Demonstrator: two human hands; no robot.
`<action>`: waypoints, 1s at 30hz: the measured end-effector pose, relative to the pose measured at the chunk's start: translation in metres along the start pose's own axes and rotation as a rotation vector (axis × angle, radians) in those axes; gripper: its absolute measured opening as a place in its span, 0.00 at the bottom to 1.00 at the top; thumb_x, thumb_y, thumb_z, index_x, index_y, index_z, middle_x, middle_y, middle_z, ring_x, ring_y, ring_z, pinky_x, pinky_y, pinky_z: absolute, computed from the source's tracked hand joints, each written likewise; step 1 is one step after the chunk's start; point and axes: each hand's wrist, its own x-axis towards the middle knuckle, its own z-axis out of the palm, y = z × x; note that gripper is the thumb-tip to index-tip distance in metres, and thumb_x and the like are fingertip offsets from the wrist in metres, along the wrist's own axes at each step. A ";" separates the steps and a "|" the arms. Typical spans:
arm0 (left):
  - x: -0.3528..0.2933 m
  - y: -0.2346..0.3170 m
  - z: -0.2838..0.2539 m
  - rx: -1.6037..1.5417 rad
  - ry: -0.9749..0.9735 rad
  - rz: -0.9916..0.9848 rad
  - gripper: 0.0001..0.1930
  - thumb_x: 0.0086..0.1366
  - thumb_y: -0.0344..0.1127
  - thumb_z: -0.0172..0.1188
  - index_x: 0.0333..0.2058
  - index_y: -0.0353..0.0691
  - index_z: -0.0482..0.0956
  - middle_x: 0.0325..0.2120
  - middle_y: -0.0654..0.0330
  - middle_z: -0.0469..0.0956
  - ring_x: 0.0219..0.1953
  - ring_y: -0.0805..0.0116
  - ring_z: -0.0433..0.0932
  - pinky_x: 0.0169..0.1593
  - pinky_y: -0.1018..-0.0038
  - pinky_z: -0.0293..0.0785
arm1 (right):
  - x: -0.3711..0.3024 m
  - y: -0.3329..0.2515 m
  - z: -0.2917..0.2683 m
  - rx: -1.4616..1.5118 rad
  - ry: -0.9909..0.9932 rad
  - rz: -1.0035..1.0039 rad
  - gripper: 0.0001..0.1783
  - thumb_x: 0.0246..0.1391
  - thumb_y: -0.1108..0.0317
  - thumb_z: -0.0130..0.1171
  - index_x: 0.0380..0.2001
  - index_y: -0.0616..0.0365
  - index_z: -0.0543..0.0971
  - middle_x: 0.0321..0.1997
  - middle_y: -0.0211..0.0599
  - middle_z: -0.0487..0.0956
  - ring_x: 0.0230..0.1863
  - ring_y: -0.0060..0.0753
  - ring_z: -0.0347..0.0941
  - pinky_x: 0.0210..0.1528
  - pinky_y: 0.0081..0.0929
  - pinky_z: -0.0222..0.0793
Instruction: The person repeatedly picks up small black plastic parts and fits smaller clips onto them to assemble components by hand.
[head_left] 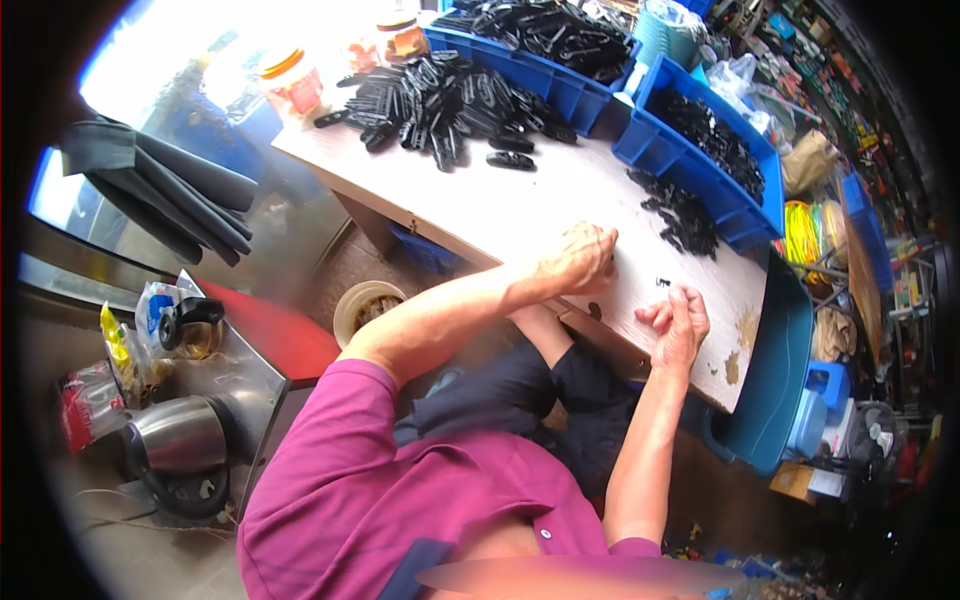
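Note:
My left hand is closed above the near edge of the white worktable; its curled fingers hide whatever may be inside. To its right, my right hand pinches thumb and forefinger together. A small black plastic part shows right at those fingertips. Beyond it lies a loose pile of small black plastic parts. Farther off to the left is a heap of long black plastic pieces, with one separate piece in front of it.
Two blue bins of black parts line the table's far side. A teal tub stands by the right edge. Jars sit at the far left. A metal kettle and a bucket are left of me.

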 end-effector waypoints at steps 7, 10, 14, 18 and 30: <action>-0.008 -0.015 -0.001 0.047 0.014 0.109 0.06 0.55 0.31 0.60 0.30 0.39 0.73 0.25 0.54 0.73 0.32 0.55 0.73 0.41 0.63 0.70 | -0.003 -0.001 -0.001 0.012 -0.009 -0.017 0.08 0.54 0.67 0.61 0.34 0.59 0.75 0.10 0.27 0.65 0.14 0.24 0.67 0.23 0.31 0.76; -0.012 -0.025 0.019 0.020 0.266 0.154 0.09 0.53 0.35 0.63 0.31 0.41 0.74 0.30 0.53 0.75 0.35 0.54 0.75 0.43 0.63 0.70 | 0.002 0.001 0.000 -0.003 -0.033 -0.023 0.09 0.56 0.64 0.59 0.36 0.56 0.73 0.11 0.29 0.66 0.17 0.28 0.69 0.26 0.38 0.77; -0.018 0.014 0.020 -0.618 0.093 -0.261 0.13 0.57 0.33 0.61 0.41 0.36 0.75 0.35 0.52 0.79 0.34 0.60 0.79 0.38 0.69 0.75 | 0.001 -0.009 0.009 0.081 0.030 -0.011 0.11 0.54 0.66 0.61 0.35 0.61 0.74 0.11 0.28 0.65 0.16 0.26 0.67 0.26 0.34 0.77; -0.016 0.036 0.034 -1.259 0.001 -0.457 0.13 0.59 0.32 0.61 0.42 0.39 0.75 0.29 0.63 0.77 0.24 0.80 0.72 0.28 0.81 0.69 | 0.000 -0.005 0.003 0.119 -0.052 -0.053 0.08 0.55 0.66 0.61 0.34 0.59 0.76 0.11 0.28 0.66 0.16 0.26 0.68 0.27 0.32 0.77; -0.003 0.048 0.051 -1.465 -0.128 -0.473 0.12 0.59 0.29 0.61 0.42 0.36 0.75 0.26 0.63 0.79 0.25 0.80 0.75 0.29 0.83 0.71 | -0.003 -0.003 -0.008 0.039 -0.056 -0.007 0.08 0.51 0.68 0.67 0.32 0.57 0.80 0.24 0.26 0.79 0.19 0.13 0.66 0.23 0.12 0.59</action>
